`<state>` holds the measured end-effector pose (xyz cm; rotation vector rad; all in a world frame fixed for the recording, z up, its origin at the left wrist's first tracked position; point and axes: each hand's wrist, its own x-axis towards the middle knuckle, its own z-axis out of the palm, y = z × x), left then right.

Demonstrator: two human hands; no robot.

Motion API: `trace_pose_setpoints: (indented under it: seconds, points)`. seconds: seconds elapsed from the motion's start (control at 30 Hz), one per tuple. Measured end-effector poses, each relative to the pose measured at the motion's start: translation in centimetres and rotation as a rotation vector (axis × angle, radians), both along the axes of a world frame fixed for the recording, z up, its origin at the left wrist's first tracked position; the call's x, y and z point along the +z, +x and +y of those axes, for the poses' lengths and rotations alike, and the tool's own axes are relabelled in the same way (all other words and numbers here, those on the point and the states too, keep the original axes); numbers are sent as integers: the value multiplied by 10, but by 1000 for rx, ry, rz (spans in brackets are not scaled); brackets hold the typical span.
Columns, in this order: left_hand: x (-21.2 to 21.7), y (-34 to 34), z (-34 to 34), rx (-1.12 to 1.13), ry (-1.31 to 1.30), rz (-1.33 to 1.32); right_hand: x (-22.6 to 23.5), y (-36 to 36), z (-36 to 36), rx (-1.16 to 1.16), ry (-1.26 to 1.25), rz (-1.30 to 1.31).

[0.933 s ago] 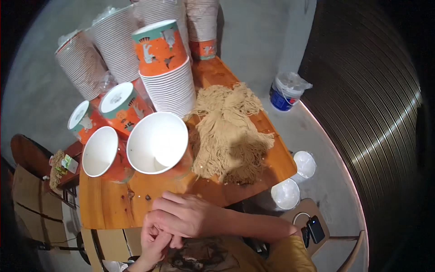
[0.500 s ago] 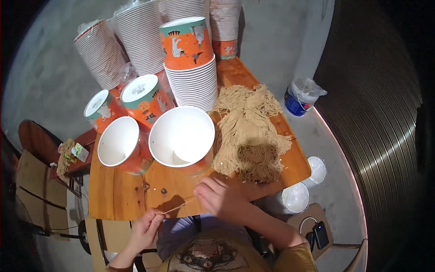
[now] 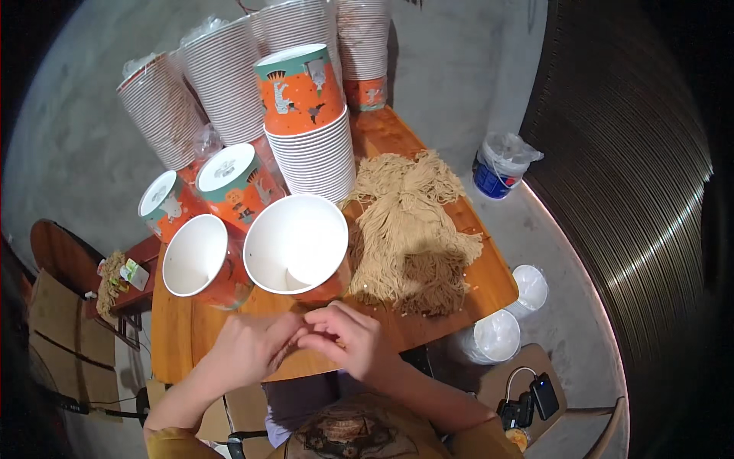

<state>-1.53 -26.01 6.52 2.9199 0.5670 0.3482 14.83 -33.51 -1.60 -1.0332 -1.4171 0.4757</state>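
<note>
My left hand [image 3: 256, 344] and my right hand [image 3: 345, 336] meet over the front edge of the wooden table [image 3: 222, 325]. Both are closed, with fingertips pinched together. A thin tan string ran between them half a second ago; the fingers now hide it. Just beyond them stand two open paper buckets, white inside and orange outside: a larger one [image 3: 297, 245] in the middle and a smaller one [image 3: 196, 256] to its left. Right of the larger bucket lies a heap of tan string bundles [image 3: 409, 222].
Behind the buckets rise a stack of paper buckets [image 3: 310, 157] and several plastic-wrapped stacks [image 3: 222, 80]. Two upturned buckets [image 3: 229, 168] [image 3: 162, 195] sit at left. On the floor at right are a blue pail [image 3: 495, 177] and white tubs [image 3: 497, 336]. A power bank [image 3: 544, 396] lies lower right.
My hands have come together; the string stretched between them is now hidden. The left hand moved up and right, and the right hand slightly left. The view has shifted a little.
</note>
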Motion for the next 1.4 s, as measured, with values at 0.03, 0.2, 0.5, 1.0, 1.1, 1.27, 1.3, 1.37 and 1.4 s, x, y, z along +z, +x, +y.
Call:
trace_pose_setpoints:
  seconds: [0.03,0.2,0.5,1.0,1.1,1.27,1.3,1.37,1.4]
  points:
    - [4,6,0,3,0,6,-9,8,2,24,-26,-39]
    - [14,25,8,-166,97,75,15,31,-4,86,-121,-25]
    - [23,51,21,-289,264,130,29,60,-18,-468,191,-631]
    - [11,61,33,-269,67,59,-16,28,-5,-97,-254,117]
    - [9,66,37,-199,-109,-9,-22,29,-3,-96,-210,127]
    - [-17,80,14,-137,-283,-214,-42,73,-12,-369,46,-412]
    - [-30,83,5,-112,-247,-201,-40,93,-12,-454,112,-395]
    - [-64,93,-1,-122,-189,-194,-36,125,-19,-505,-22,-288]
    - [-70,103,-4,-85,-147,-196,-34,130,-24,-508,-15,-293]
